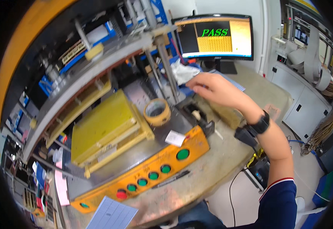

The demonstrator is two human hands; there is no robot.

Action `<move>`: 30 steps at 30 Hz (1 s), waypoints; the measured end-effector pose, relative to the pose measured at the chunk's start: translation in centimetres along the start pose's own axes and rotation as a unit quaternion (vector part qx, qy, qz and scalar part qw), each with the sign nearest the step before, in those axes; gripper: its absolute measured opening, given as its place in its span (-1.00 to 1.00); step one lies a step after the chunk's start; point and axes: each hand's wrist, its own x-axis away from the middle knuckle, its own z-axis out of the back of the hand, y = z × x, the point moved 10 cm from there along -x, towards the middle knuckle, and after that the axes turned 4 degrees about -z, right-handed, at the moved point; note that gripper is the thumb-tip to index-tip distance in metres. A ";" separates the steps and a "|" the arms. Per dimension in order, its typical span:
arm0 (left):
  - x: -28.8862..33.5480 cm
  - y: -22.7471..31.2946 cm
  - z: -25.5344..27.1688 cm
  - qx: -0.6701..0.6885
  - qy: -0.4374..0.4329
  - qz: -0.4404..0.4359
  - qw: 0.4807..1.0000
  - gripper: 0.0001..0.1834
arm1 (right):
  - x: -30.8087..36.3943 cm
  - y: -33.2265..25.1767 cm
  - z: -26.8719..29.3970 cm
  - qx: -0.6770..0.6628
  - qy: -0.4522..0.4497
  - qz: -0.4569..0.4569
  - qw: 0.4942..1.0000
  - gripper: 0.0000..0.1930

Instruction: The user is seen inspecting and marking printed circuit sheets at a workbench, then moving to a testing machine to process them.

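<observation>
My right hand [214, 88] reaches over the worktop from the right, palm down. Its fingers bend downward, and the thumb stands a little apart from the index finger; nothing shows between them. Just beyond the fingertips lies a crumpled white bag or cloth [184, 72]. Below the palm sits a brownish block [227, 114]. A black band [261, 123] circles my right wrist. At the bottom edge a flat, pale bluish panel with straight lines [112, 213] juts into view. My left hand is out of the picture, so what supports the panel does not show.
A press with an orange front [147, 177], green buttons and a red one carries a yellow fixture plate [103, 124]. A tape roll [157, 112] and white label [175, 138] lie on it; a pen [171, 179] lies before it. Behind stands a monitor [216, 38]; rightward, a white cabinet [302, 97].
</observation>
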 end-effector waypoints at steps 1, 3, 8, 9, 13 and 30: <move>-0.1 0.1 -0.3 -0.004 -0.011 -0.001 1.000 -0.54 | 1.3 -3.3 -1.3 -0.037 -0.034 0.024 0.998 -0.82; -0.2 1.2 -2.0 -0.009 -0.036 -0.012 0.999 -0.59 | 4.9 -7.9 -6.3 -0.068 -0.136 0.080 0.985 -0.84; -2.1 5.6 -7.0 -0.016 -0.132 -0.070 0.989 -0.72 | 12.9 -13.0 -17.8 0.099 -0.242 0.147 0.954 -0.90; -2.8 6.7 -8.4 -0.015 -0.157 -0.085 0.984 -0.74 | 13.7 -12.9 -19.5 0.134 -0.238 0.152 0.950 -0.91; -0.8 9.7 -11.9 0.006 -0.234 -0.111 0.966 -0.77 | 14.7 -14.9 -20.2 0.186 -0.172 0.159 0.954 -0.89; -1.9 12.5 -17.1 -0.021 -0.389 -0.224 0.894 -0.53 | 9.0 -26.6 -24.6 -0.437 -0.241 0.002 0.867 -0.70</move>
